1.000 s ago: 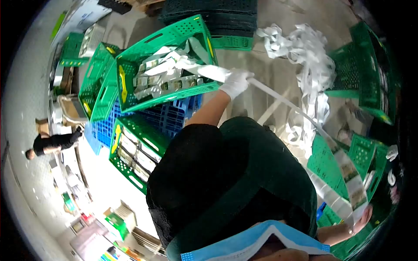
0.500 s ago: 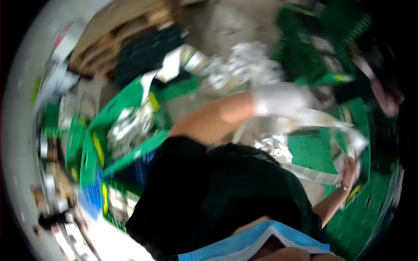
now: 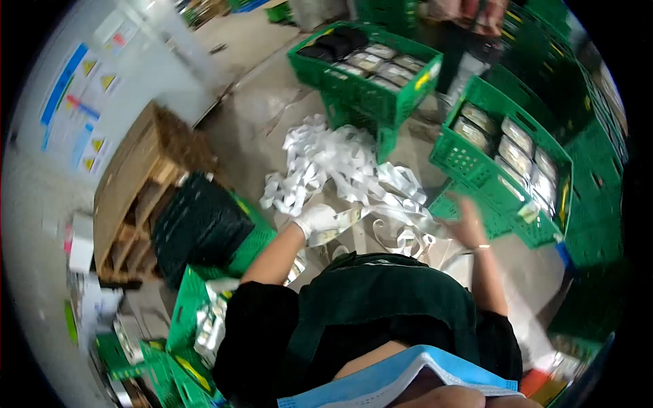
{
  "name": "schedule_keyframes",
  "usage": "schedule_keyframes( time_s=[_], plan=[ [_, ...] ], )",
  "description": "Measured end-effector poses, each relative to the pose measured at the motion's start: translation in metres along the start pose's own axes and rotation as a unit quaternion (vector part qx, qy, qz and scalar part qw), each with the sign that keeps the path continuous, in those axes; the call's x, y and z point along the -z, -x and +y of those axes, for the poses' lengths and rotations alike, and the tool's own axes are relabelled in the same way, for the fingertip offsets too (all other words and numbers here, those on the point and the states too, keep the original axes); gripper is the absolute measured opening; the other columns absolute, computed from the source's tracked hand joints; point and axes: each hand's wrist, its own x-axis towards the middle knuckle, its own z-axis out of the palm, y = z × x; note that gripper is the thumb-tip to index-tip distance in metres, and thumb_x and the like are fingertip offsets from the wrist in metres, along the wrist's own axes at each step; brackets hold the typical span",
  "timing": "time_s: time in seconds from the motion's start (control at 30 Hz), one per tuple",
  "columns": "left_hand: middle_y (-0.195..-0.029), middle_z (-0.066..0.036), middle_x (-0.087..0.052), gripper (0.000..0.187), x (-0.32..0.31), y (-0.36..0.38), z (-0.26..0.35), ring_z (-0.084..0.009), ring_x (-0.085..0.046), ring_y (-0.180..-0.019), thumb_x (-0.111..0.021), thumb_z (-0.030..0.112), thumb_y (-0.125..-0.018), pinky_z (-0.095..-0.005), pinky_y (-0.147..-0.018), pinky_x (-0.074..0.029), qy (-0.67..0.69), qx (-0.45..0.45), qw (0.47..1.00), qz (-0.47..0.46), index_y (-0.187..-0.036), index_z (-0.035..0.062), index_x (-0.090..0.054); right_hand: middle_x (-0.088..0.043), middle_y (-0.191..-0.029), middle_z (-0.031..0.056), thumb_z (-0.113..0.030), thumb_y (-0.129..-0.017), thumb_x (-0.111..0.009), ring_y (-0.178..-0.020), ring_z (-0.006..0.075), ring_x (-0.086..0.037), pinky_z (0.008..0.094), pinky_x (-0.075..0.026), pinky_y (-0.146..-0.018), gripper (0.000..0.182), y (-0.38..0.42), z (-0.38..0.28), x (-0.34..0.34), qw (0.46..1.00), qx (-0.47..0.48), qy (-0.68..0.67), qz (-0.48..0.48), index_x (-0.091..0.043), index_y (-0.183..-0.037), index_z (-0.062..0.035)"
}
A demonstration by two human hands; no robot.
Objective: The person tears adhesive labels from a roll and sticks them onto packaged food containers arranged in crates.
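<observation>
My left hand [image 3: 317,221], in a white glove, is closed around a strip of labels [image 3: 350,219] with small greenish prints. From there the strip runs right as a white band in front of my body. My bare right hand [image 3: 466,223] is at the right end of the band, smeared by motion. Its fingers look stretched out and apart, and I see nothing gripped in them. Just beyond my hands, a tangled heap of white backing tape [image 3: 326,160] lies on the floor, with loops hanging near the strip.
Ahead stands a green crate [image 3: 401,102] of packed trays and black packs. Another green crate [image 3: 469,160] with clear-topped packs is at the right. A wooden pallet [image 3: 129,183] and a black bundle [image 3: 201,221] are at the left. Another person's hands [image 3: 483,17] show at the top.
My view has turned right. My left hand has drawn back from reaching across to the right and now holds the strip ahead of me. My right hand has risen from the crate at right.
</observation>
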Motion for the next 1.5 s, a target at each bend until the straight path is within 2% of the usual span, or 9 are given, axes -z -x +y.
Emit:
schedule_keyframes(
  time_s=[0.3,0.43,0.57,0.7,0.77,1.1,1.2,1.3,1.5],
  plan=[
    [-0.067,-0.008,-0.058,0.033,0.100,-0.015,0.013,-0.0120,-0.052,-0.063,-0.059,0.032,-0.074,-0.0273,-0.059,-0.041,0.114,-0.177,0.948,-0.238,-0.075,-0.0009,-0.060,-0.062,-0.073,0.0084,-0.023,-0.070,-0.059,-0.069,0.0222,-0.059,0.0313,-0.046,-0.063,0.021,-0.064,-0.046,-0.128,0.945,-0.041,-0.097,-0.311,-0.060,-0.084,-0.0065],
    [-0.076,-0.011,-0.060,0.038,0.097,-0.033,-0.064,-0.0186,-0.059,-0.066,-0.050,0.028,-0.080,-0.0305,-0.059,-0.049,0.625,-0.187,0.753,-0.087,-0.103,-0.0024,-0.051,-0.062,-0.073,0.0051,-0.029,-0.078,-0.055,-0.069,0.0127,-0.057,0.0259,-0.045,-0.064,0.026,-0.075,-0.035,-0.123,0.922,-0.121,-0.220,-0.296,-0.064,-0.081,-0.0042],
    [-0.095,-0.012,-0.058,0.034,0.133,-0.055,-0.062,-0.0192,-0.058,-0.077,-0.050,0.024,-0.080,-0.0292,-0.065,-0.048,0.804,-0.207,0.537,-0.148,-0.103,-0.0009,-0.052,-0.049,-0.114,0.0125,-0.056,-0.083,-0.030,-0.103,0.0229,-0.046,0.0328,-0.033,-0.085,0.064,-0.094,-0.083,-0.156,0.642,-0.134,-0.652,-0.379,-0.045,-0.116,-0.0029],
    [-0.091,-0.012,-0.060,0.028,0.145,-0.027,-0.036,-0.0173,-0.057,-0.082,-0.050,0.019,-0.081,-0.0255,-0.071,-0.045,0.632,-0.197,0.749,-0.012,-0.096,-0.0034,-0.056,-0.041,-0.123,0.0106,-0.061,-0.078,-0.032,-0.114,0.0251,-0.036,0.0370,-0.028,-0.093,0.071,-0.132,-0.126,-0.182,0.302,-0.076,-0.935,-0.169,-0.034,-0.124,-0.0066],
    [-0.088,-0.016,-0.061,0.033,0.160,-0.003,-0.048,-0.0185,-0.059,-0.079,-0.051,0.021,-0.080,-0.0255,-0.071,-0.045,0.604,-0.186,0.771,-0.075,-0.096,-0.0086,-0.055,-0.044,-0.120,0.0125,-0.050,-0.079,-0.042,-0.111,0.0276,-0.040,0.0422,-0.026,-0.095,0.056,-0.153,-0.133,-0.160,0.498,-0.134,-0.856,0.019,-0.036,-0.123,-0.0147],
    [-0.080,-0.010,-0.061,0.022,0.143,0.129,-0.319,-0.0151,-0.058,-0.066,-0.060,0.010,-0.073,-0.0271,-0.062,-0.045,0.537,0.175,0.817,0.112,-0.085,-0.0083,-0.058,-0.035,-0.125,0.0211,-0.039,-0.082,-0.041,-0.105,0.0286,-0.045,0.0369,-0.032,-0.092,0.060,-0.214,-0.094,-0.111,0.455,-0.067,-0.875,0.151,-0.026,-0.125,-0.0004],
    [-0.075,-0.013,-0.062,0.025,0.150,0.150,-0.361,-0.0252,-0.060,-0.070,-0.066,0.022,-0.063,-0.0337,-0.067,-0.044,0.064,0.433,0.896,0.071,-0.073,-0.0011,-0.063,-0.043,-0.119,0.0195,-0.029,-0.085,-0.040,-0.101,0.0272,-0.048,0.0362,-0.035,-0.090,0.049,-0.239,-0.099,-0.125,0.550,-0.112,-0.816,0.141,-0.030,-0.124,-0.0006],
    [-0.119,-0.018,-0.045,0.069,0.155,0.103,-0.346,-0.0239,-0.046,-0.107,-0.067,0.019,-0.063,-0.0294,-0.088,-0.036,0.064,0.241,0.936,0.248,-0.121,0.0002,-0.036,-0.046,-0.116,0.0163,-0.024,-0.086,-0.039,-0.102,0.0250,-0.047,0.0346,-0.035,-0.090,0.043,-0.261,-0.143,-0.165,0.716,-0.104,-0.690,0.029,-0.033,-0.122,-0.0009],
    [-0.093,-0.007,-0.058,0.034,0.181,-0.017,-0.114,-0.0183,-0.054,-0.086,-0.060,0.010,-0.072,-0.0312,-0.074,-0.041,0.294,-0.052,0.919,0.259,-0.103,0.0004,-0.053,-0.041,-0.122,0.0164,-0.030,-0.082,-0.047,-0.108,0.0254,-0.042,0.0373,-0.030,-0.094,0.058,-0.290,-0.180,-0.222,0.650,-0.085,-0.745,-0.120,-0.026,-0.129,-0.0045]
  ],
)
